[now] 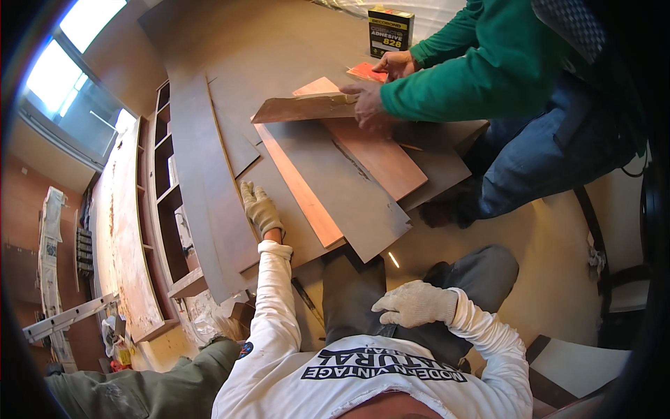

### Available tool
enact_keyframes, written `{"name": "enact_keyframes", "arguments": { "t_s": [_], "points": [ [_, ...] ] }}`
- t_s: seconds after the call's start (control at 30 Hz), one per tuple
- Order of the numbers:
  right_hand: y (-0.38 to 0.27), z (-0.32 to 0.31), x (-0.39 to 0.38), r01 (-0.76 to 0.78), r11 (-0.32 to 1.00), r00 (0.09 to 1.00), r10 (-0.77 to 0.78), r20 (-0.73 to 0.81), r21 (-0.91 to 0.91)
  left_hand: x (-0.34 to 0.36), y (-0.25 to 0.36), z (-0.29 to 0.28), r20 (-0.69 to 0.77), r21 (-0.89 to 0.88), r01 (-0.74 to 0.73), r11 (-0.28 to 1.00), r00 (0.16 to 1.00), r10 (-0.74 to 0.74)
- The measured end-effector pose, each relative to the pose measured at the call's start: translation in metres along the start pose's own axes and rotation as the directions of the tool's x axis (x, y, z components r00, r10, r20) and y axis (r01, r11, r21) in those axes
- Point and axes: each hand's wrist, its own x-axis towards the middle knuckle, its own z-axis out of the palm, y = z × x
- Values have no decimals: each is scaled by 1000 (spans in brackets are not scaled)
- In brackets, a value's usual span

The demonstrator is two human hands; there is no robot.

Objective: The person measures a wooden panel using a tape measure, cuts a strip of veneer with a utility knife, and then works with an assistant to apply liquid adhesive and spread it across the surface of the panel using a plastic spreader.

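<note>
My left hand (pixel 262 211), in a pale work glove, lies with fingers stretched on the edge of a long grey panel (pixel 192 167). Beside it are stacked pieces: a narrow board with an orange-brown face (pixel 301 188), a wide grey board (pixel 335 188) and another orange-brown board (pixel 384 160). Over my lap rests my gloved right hand (pixel 417 304), its fingers loosely extended to the left and nothing visible in them. Across the stack, a co-worker in green sleeves (pixel 481 84) holds a thin brown strip (pixel 303 108) above the boards; that person's hands (pixel 370 105) are partly blurred.
A black and yellow rectangular tin (pixel 391 31) stands at the back, near a flat red-orange piece (pixel 368 71). To the left are a wooden shelf frame (pixel 167 188) and a ladder (pixel 70 318). Another person's olive sleeve (pixel 160 384) shows at lower left, a dark chair (pixel 621 279) at right.
</note>
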Motion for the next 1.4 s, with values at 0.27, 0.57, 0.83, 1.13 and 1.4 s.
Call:
{"name": "enact_keyframes", "arguments": {
  "t_s": [0.27, 0.57, 0.83, 1.13, 1.4],
  "points": [
    [13, 7, 11, -105, 993, 991, 109, 81, -52, -1, 12, -17, 126, -355, 226, 907, 973, -193],
    [44, 14, 10, -170, 979, 985, 165, 50, 113, -20, 6, -28, 221, 40, 4, 999, 975, -13],
    [48, 89, 24, 13, 224, 826, 546, -136, 975, -26, 6, -32, 242, 127, -79, 989, 969, 47],
    [60, 132, 32, 680, -222, 467, 866, -179, 699, -30, 19, -31, 233, 204, -100, 974, 971, 51],
    [106, 128, 29, 835, -35, 127, 983, -130, 549, -27, 10, -28, 237, 199, -120, 973, 969, 71]
  ]
}}
